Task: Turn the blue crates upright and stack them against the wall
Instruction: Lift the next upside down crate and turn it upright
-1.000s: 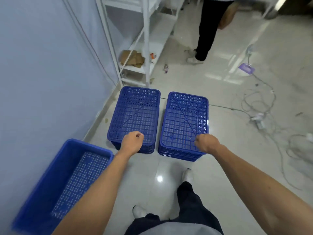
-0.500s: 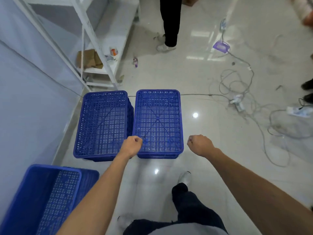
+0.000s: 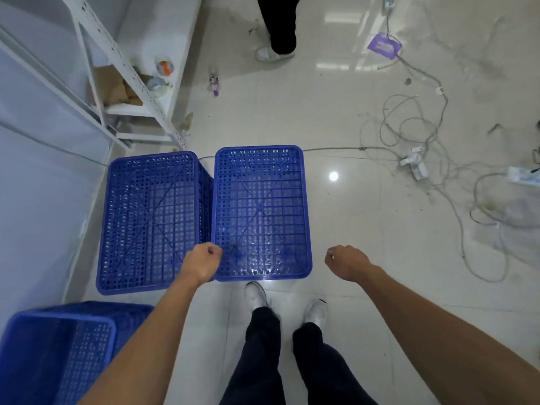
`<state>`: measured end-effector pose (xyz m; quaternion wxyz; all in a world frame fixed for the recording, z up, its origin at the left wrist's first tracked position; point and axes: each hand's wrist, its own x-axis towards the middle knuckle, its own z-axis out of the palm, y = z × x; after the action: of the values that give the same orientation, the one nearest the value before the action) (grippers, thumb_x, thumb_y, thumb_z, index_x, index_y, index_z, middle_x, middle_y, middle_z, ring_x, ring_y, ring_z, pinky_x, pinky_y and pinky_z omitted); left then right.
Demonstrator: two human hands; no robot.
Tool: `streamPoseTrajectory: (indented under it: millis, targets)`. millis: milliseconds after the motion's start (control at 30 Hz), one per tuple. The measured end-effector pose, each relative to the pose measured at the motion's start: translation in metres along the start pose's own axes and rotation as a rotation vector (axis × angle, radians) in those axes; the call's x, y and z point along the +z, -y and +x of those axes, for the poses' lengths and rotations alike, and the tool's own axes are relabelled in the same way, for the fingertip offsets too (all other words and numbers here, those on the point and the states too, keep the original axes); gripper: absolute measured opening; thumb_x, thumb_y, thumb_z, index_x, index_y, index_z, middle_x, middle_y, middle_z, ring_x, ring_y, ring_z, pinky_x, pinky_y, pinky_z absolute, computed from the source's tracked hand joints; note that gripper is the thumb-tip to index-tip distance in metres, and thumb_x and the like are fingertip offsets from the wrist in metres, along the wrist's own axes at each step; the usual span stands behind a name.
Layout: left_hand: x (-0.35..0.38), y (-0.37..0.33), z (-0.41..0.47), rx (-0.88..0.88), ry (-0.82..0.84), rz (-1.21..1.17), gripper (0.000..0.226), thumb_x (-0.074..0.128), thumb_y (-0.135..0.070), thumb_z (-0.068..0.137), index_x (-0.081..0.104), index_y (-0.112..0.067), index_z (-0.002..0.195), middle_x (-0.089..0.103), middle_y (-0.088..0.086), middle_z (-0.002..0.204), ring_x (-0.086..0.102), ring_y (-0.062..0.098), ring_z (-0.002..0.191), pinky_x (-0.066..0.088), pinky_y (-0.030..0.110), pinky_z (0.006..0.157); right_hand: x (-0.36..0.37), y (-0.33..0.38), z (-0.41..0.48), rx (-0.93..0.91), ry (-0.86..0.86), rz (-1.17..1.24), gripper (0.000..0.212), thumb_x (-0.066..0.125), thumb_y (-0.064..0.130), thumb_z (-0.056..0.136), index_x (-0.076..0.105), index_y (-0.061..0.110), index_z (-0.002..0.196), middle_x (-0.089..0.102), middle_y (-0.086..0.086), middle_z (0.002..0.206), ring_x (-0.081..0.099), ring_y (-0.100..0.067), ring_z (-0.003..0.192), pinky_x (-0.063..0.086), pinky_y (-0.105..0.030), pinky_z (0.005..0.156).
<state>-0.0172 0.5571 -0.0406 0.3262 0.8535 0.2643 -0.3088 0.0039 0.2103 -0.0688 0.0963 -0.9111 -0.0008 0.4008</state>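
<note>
Two blue mesh crates lie upside down, side by side on the floor: the left crate point(image 3: 152, 220) near the wall and the right crate point(image 3: 260, 211) beside it. An upright blue crate point(image 3: 55, 355) stands at the lower left by the wall. My left hand point(image 3: 201, 263) is a closed fist above the gap between the two overturned crates, at their near edge, holding nothing. My right hand point(image 3: 346, 263) is also a closed fist, hovering over bare floor just right of the right crate's near corner.
A white metal shelf rack point(image 3: 122, 68) with cardboard and small items stands at the back left. Tangled cables and a power strip point(image 3: 415, 165) cover the floor to the right. Another person's legs point(image 3: 280, 27) stand at the top. My own feet point(image 3: 257, 296) are just behind the crates.
The view has moved closer and more directly above the crates. My right hand has shifted off the right crate to the floor beside it; my left hand moved from the left crate toward the gap.
</note>
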Motion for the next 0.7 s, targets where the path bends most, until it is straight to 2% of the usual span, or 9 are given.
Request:
streamPoseTrajectory:
  millis: [67,133,167,233,333,433,533,633,700]
  targets:
    - [0.002,0.005,0.043,-0.020,0.011,-0.048,0.031,0.043,-0.025,0.101,0.064,-0.015,0.082,0.062,0.009,0.072,0.055,0.021,0.060,0.049,0.025,0.050,0.002,-0.006,0.027,0.049,-0.019,0.030,0.038,0.038,0.029,0.100,0.065,0.011,0.118,0.066,-0.010,0.121,0.061,-0.031,0.107,0.046,-0.032,0.085]
    - [0.006,0.014,0.086,-0.081,0.052,-0.143,0.021,0.047,-0.024,0.100,0.067,-0.019,0.101,0.068,0.008,0.090,0.067,0.030,0.082,0.060,0.043,0.073,0.006,-0.011,0.052,0.095,-0.013,0.029,0.035,0.041,0.028,0.099,0.067,0.010,0.114,0.068,-0.010,0.116,0.063,-0.030,0.102,0.046,-0.029,0.079]
    - [0.011,0.020,0.107,-0.107,0.071,-0.161,0.022,0.049,-0.024,0.100,0.066,-0.019,0.114,0.068,0.006,0.098,0.068,0.031,0.092,0.058,0.050,0.079,0.010,-0.011,0.066,0.116,-0.002,0.027,0.033,0.041,0.027,0.098,0.067,0.010,0.112,0.068,-0.010,0.114,0.064,-0.030,0.100,0.045,-0.028,0.076]
    - [0.020,0.027,0.139,-0.110,0.094,-0.119,0.031,0.049,-0.027,0.102,0.057,-0.020,0.131,0.066,0.005,0.113,0.067,0.030,0.097,0.056,0.048,0.083,0.022,-0.006,0.096,0.150,0.011,0.039,0.032,0.042,0.027,0.097,0.068,0.012,0.110,0.069,-0.010,0.112,0.064,-0.029,0.099,0.044,-0.027,0.075]
    - [0.030,0.031,0.179,-0.082,0.101,0.029,0.038,0.043,-0.030,0.104,0.051,-0.019,0.140,0.062,0.007,0.122,0.063,0.027,0.095,0.054,0.040,0.082,0.039,0.007,0.143,0.124,0.013,0.076,0.029,0.045,0.028,0.096,0.068,0.015,0.108,0.070,-0.010,0.112,0.065,-0.030,0.099,0.049,-0.030,0.078]
    - [0.046,0.047,0.221,-0.059,0.137,0.200,0.041,0.038,-0.030,0.105,0.044,-0.017,0.143,0.062,0.007,0.104,0.064,0.035,0.094,0.053,0.044,0.078,0.055,0.013,0.185,0.112,0.019,0.080,0.029,0.045,0.029,0.098,0.064,0.019,0.116,0.070,-0.009,0.114,0.065,-0.030,0.100,0.051,-0.035,0.081]
    - [0.062,0.063,0.263,-0.058,0.102,0.323,0.047,0.037,-0.034,0.105,0.037,-0.012,0.147,0.063,0.014,0.105,0.059,0.031,0.079,0.052,0.039,0.066,0.076,0.005,0.231,0.123,0.033,0.064,0.032,0.043,0.029,0.098,0.055,0.018,0.125,0.067,-0.012,0.117,0.063,-0.031,0.101,0.049,-0.036,0.079]
    - [0.080,0.077,0.297,-0.122,0.036,0.294,0.055,0.040,-0.035,0.104,0.029,-0.010,0.152,0.062,0.017,0.119,0.060,0.030,0.084,0.051,0.040,0.069,0.093,-0.005,0.264,0.133,0.082,0.031,0.038,0.042,0.033,0.099,0.047,0.013,0.131,0.063,-0.014,0.123,0.061,-0.034,0.105,0.046,-0.037,0.079]
    - [0.096,0.087,0.315,-0.146,0.032,0.302,0.056,0.041,-0.034,0.104,0.028,-0.010,0.153,0.058,0.020,0.129,0.062,0.036,0.098,0.054,0.046,0.080,0.102,-0.012,0.283,0.160,0.079,0.042,0.040,0.042,0.032,0.099,0.044,0.009,0.131,0.061,-0.017,0.126,0.061,-0.035,0.106,0.046,-0.039,0.081]
